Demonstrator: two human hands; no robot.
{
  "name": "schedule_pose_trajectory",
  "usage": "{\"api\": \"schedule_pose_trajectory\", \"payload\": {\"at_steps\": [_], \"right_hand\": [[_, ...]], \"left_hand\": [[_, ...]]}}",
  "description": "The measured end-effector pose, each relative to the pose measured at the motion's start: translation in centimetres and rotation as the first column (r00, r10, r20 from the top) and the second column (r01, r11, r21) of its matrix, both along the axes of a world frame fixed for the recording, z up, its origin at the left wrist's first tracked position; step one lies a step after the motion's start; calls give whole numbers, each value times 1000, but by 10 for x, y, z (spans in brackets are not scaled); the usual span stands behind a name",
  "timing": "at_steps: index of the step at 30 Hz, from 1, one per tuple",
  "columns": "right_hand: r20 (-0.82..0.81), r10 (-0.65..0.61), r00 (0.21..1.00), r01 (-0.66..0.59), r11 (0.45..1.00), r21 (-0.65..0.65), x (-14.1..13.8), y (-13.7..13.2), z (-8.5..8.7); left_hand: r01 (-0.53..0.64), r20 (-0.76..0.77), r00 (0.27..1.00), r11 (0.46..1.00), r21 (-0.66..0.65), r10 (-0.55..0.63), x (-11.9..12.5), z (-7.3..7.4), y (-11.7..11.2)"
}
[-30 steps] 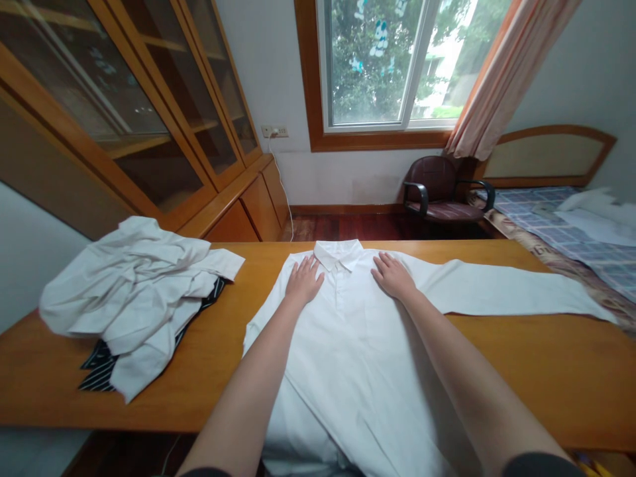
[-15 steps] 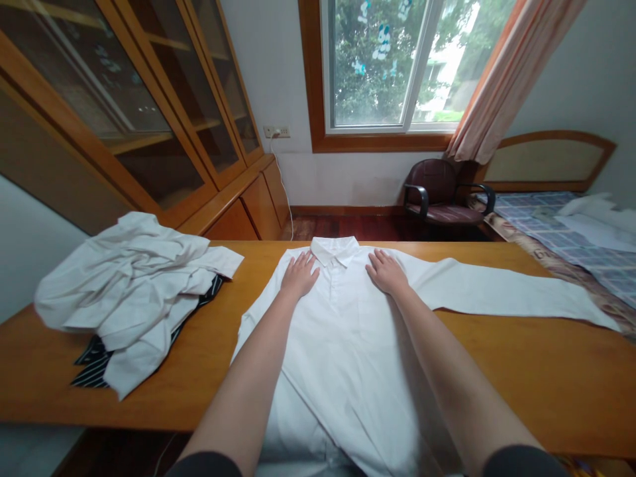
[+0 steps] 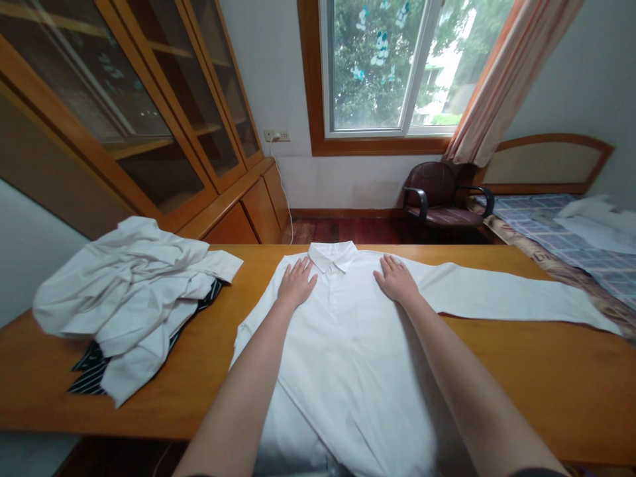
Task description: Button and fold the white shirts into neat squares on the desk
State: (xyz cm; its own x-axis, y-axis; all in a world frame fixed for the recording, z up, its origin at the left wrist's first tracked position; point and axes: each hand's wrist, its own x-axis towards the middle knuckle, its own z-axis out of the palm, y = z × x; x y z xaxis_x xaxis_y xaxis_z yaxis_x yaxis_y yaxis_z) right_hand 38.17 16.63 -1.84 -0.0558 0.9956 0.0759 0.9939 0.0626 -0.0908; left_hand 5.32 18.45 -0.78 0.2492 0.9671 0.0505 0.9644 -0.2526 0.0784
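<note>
White shirt (image 3: 342, 351), centre frame: laid front up, one sleeve (image 3: 507, 295) spread toward right. Apparently unfinished: creased lower front (image 3: 342, 414). My left hand (image 3: 297, 283), right hand (image 3: 396, 279): flat on shirt, fingers (image 3: 390, 263) outstretched, grasping nothing. Crumpled white garment (image 3: 142, 285), left of frame: not laid out.

- wood cabinet (image 3: 171, 122), glass doors, left
- window (image 3: 422, 99), wood frame, blue-white stickers (image 3: 381, 50), trees outside, daylight
- pink curtain (image 3: 514, 86), window's right side
- white wall (image 3: 342, 182), outlet (image 3: 277, 136), white cord (image 3: 285, 189) plugged in
- dark red floor (image 3: 355, 230)
- bed (image 3: 549, 163), plaid sheet (image 3: 571, 235), right
- maroon chair (image 3: 434, 189), black arms, near bed
- wooden table (image 3: 546, 377), front
</note>
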Motion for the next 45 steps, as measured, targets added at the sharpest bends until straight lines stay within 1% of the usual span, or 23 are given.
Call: {"api": "schedule_pose_trajectory", "payload": {"at_steps": [5, 7, 9, 11, 13, 15, 17, 19, 20, 21, 23, 29, 32, 34, 37, 39, 41, 43, 45], "right_hand": [[18, -68, 997, 69, 997, -24, 29, -12, -4], [30, -97, 995, 98, 995, -36, 33, -16, -2], [50, -135, 990, 136, 990, -35, 30, -20, 3], [69, -177, 982, 177, 984, -5, 17, -25, 9], [68, -176, 982, 173, 983, 55, -5, -30, 14], [36, -66, 997, 62, 993, 102, -31, -37, 15], [-12, 61, 998, -60, 996, 70, -54, -42, 13], [-50, 81, 995, -80, 996, 29, -67, -47, 9], [-61, 79, 995, -78, 997, 15, -68, -49, 7], [-65, 64, 996, -63, 998, 7, -66, -50, 6], [-58, 24, 998, -24, 1000, 1, -54, -51, 4], [1, -105, 994, 105, 994, 8, 9, -59, 1], [23, -150, 988, 149, 988, 29, 28, -66, -4], [37, -155, 987, 152, 987, 58, 34, -71, -6], [43, -139, 989, 133, 983, 125, 35, -80, -4], [30, -101, 994, 93, 979, 180, 33, -88, 1], [6, -71, 997, 67, 971, 231, 31, -96, 10], [-13, -99, 995, 99, 959, 265, 33, -105, 19], [-22, -189, 982, 187, 941, 283, 39, -115, 26]], "left_hand": [[-2, -2, 1000, 1000, -4, 2, 0, 2, -1], [0, -3, 1000, 1000, -2, 0, 1, 2, -1], [1, -5, 1000, 1000, 3, -1, 1, 1, -1], [0, -6, 1000, 1000, 8, 0, 1, -1, 0], [0, -5, 1000, 1000, 11, 0, 0, -2, 1], [4, -4, 1000, 1000, 14, -4, 0, -3, 1], [6, 2, 1000, 1000, 17, -6, 0, -3, 1], [7, 7, 1000, 1000, 13, -7, -1, -3, 1], [7, 9, 1000, 1000, 8, -7, -1, -2, 1], [7, 9, 1000, 1000, 4, -7, -1, -2, 1], [6, 6, 1000, 1000, 1, -6, -1, -1, 1], [2, 1, 1000, 1000, 23, -2, -1, -4, 3], [-6, 9, 1000, 1000, 29, 6, 0, -5, 3], [-15, 19, 1000, 999, 42, 14, 0, -4, 2], [-32, 69, 997, 991, 127, 23, -1, -1, -1], [-43, 104, 994, 981, 187, 23, -3, 3, -3], [-52, 121, 992, 975, 215, 26, -6, 6, -8], [-54, 118, 993, 977, 205, 30, -9, 7, -14], [-41, 106, 994, 983, 176, 22, -12, 6, -22]]}}
